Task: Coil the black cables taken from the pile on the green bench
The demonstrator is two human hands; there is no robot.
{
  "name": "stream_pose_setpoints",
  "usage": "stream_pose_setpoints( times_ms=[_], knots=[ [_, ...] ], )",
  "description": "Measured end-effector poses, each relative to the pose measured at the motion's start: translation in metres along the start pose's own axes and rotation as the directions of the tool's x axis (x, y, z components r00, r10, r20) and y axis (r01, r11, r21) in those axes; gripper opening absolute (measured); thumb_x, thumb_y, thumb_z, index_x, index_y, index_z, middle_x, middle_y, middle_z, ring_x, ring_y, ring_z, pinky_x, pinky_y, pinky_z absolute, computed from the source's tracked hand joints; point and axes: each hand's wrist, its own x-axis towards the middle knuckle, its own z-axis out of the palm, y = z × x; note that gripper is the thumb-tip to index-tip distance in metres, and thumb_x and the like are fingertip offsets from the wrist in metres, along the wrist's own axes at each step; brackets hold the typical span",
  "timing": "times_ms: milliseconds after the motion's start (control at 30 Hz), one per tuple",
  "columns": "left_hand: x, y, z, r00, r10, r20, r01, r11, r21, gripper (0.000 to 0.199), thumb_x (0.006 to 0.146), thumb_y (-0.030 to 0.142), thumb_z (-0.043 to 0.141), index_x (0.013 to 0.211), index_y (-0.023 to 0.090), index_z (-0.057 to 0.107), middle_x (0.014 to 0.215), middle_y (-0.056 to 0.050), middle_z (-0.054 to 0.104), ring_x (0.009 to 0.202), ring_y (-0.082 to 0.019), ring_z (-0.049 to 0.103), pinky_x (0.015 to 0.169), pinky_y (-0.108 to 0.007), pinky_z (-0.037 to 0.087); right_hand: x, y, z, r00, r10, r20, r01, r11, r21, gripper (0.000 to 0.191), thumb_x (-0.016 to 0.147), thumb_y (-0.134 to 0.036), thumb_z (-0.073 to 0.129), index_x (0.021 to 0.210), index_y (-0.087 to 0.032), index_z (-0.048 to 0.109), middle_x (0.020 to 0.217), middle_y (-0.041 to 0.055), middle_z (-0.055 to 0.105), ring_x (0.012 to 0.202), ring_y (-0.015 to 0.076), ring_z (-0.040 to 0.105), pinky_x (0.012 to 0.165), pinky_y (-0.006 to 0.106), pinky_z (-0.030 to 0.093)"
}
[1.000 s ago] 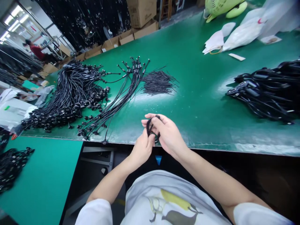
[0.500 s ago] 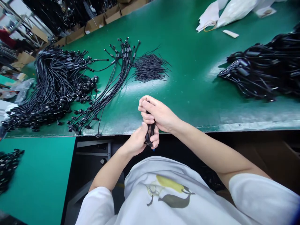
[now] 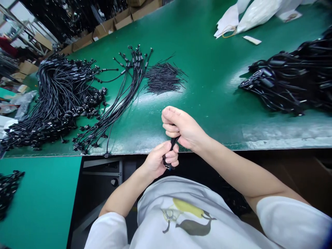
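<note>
Just over the table's front edge, my left hand (image 3: 161,159) is closed round a folded black cable (image 3: 174,141), whose connector end pokes out below the fingers. Above it, my right hand (image 3: 183,128) has its fingers curled in, thumb against the forefinger, around the upper part of the same cable; what the fingertips pinch is hidden. Beyond my hands lies a pile of thin black ties (image 3: 164,79). To its left, a loose row of black cables (image 3: 121,103) with connectors on both ends is spread on the green table (image 3: 207,86).
A large heap of black cables (image 3: 62,86) covers the table's left side. Bundled black cables (image 3: 282,81) lie at the right. White plastic bags (image 3: 254,19) and a small white strip (image 3: 252,40) are at the back right. Cardboard boxes (image 3: 103,29) line the far edge.
My right hand has shifted a little right and away from the left hand, baring more cable between them. The left hand has turned slightly, and the connector end now shows below it.
</note>
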Motion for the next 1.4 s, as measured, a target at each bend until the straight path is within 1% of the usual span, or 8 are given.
stream_pose_setpoints(
  times_ms=[233,333,467,633,833,933,1067,1400],
  knots=[
    [0.004,0.006,0.004,0.999,0.016,0.029,-0.019,0.996,0.092,0.032,0.081,0.041,0.068,0.091,0.012,0.062,0.063,0.005,0.035,0.052,-0.006,0.029,0.055,-0.022,0.035,-0.002,-0.005,-0.015,0.982,-0.186,0.011,0.184,0.955,-0.234,0.045,0.088,-0.059,0.051,0.068,-0.019,0.044,0.053,-0.0101,0.022,0.037,0.0023,0.016,0.034,0.017,0.015],
    [0.003,0.009,-0.005,0.997,0.080,0.001,-0.076,0.938,0.339,0.033,0.087,0.047,0.058,0.084,0.015,0.059,0.060,0.006,0.033,0.050,-0.008,0.026,0.053,-0.024,0.032,-0.010,-0.011,-0.029,0.885,-0.350,0.306,0.459,0.552,-0.696,0.035,0.097,-0.044,0.041,0.076,-0.018,0.053,0.060,-0.0032,0.046,0.044,0.0068,0.041,0.045,0.021,0.037],
    [0.004,0.014,-0.025,0.856,0.503,0.122,-0.292,0.274,0.916,0.026,0.096,0.032,0.042,0.078,0.019,0.056,0.069,-0.003,0.052,0.063,-0.016,0.043,0.062,-0.029,0.035,-0.028,-0.012,-0.042,0.645,-0.053,0.762,0.698,-0.365,-0.616,0.028,0.095,-0.017,0.038,0.110,-0.014,0.061,0.105,0.0129,0.065,0.092,0.0197,0.061,0.079,0.034,0.048],
    [0.013,0.021,-0.034,0.831,0.415,0.371,-0.248,-0.321,0.914,0.027,0.096,0.022,0.032,0.077,0.021,0.051,0.073,-0.006,0.057,0.066,-0.020,0.049,0.063,-0.032,0.034,-0.029,0.006,-0.055,0.839,0.172,0.517,0.509,-0.587,-0.630,0.019,0.092,-0.012,0.039,0.090,-0.013,0.058,0.075,0.0071,0.061,0.061,0.0172,0.055,0.055,0.030,0.036],
    [0.015,0.040,-0.032,0.968,0.209,0.136,-0.159,0.097,0.982,0.031,0.100,0.036,0.028,0.090,0.020,0.053,0.090,-0.004,0.063,0.082,-0.017,0.055,0.076,-0.029,0.039,-0.011,0.005,-0.064,0.749,0.241,0.617,0.631,-0.541,-0.555,0.024,0.097,-0.017,0.037,0.085,-0.015,0.058,0.073,0.0053,0.061,0.062,0.0163,0.052,0.058,0.030,0.031],
    [0.018,0.042,-0.041,0.972,0.227,0.055,-0.133,0.345,0.929,0.036,0.098,0.043,0.032,0.083,0.018,0.054,0.075,-0.001,0.055,0.071,-0.015,0.049,0.070,-0.028,0.037,0.014,-0.022,-0.055,0.729,0.318,0.607,0.684,-0.301,-0.664,0.028,0.099,-0.033,0.045,0.089,-0.015,0.063,0.078,0.0047,0.065,0.069,0.0145,0.056,0.063,0.027,0.038],
    [0.022,0.035,-0.055,0.955,0.291,-0.052,-0.174,0.696,0.697,0.042,0.093,0.054,0.043,0.089,0.015,0.060,0.068,0.001,0.047,0.066,-0.013,0.043,0.065,-0.026,0.035,0.099,-0.078,-0.054,0.879,-0.009,0.476,0.469,-0.161,-0.869,0.033,0.100,-0.032,0.042,0.089,-0.015,0.068,0.085,0.0014,0.068,0.074,0.0078,0.058,0.071,0.019,0.042],
    [0.032,0.017,-0.061,0.907,0.410,-0.095,-0.323,0.823,0.467,0.040,0.094,0.051,0.047,0.083,0.014,0.057,0.060,0.004,0.039,0.056,-0.009,0.036,0.056,-0.025,0.028,0.281,-0.118,-0.148,0.897,-0.396,0.196,0.043,-0.365,-0.930,0.027,0.099,-0.025,0.045,0.109,-0.006,0.062,0.115,0.0116,0.060,0.094,0.0108,0.059,0.090,0.029,0.046]
  ],
)
